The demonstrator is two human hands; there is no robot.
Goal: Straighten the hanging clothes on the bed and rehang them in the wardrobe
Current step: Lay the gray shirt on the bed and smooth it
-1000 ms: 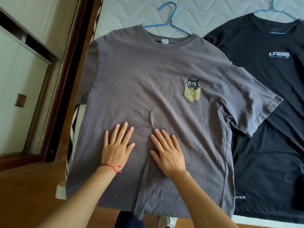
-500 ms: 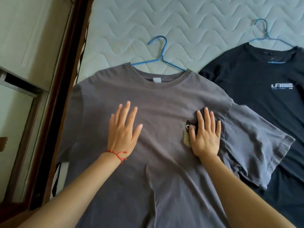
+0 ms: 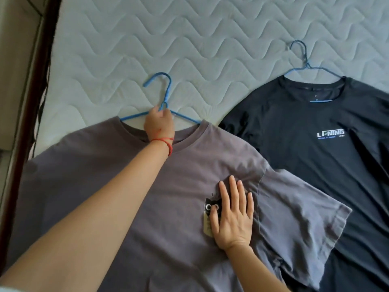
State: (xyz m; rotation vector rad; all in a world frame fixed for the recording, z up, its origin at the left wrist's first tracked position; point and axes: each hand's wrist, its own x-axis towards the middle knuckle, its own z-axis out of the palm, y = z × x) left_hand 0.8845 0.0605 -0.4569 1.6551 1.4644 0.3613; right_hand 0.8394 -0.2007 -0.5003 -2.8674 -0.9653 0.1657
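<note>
A grey T-shirt with a small cat print lies flat on the quilted mattress, on a blue hanger whose hook points up the bed. My left hand, with a red string at the wrist, is closed around the hanger's neck just above the collar. My right hand lies flat with fingers spread on the shirt's chest, partly covering the cat print. To the right lies a black T-shirt with a white logo on a second blue hanger.
A dark wooden bed frame runs along the left edge, with a pale wall or door panel beyond it. The grey shirt's right sleeve overlaps the black shirt. Bare mattress fills the top of the view.
My left hand has moved from the shirt's chest up to the collar and closed on the hanger's neck. My right hand has stayed on the cat print. The view has shifted up the bed.
</note>
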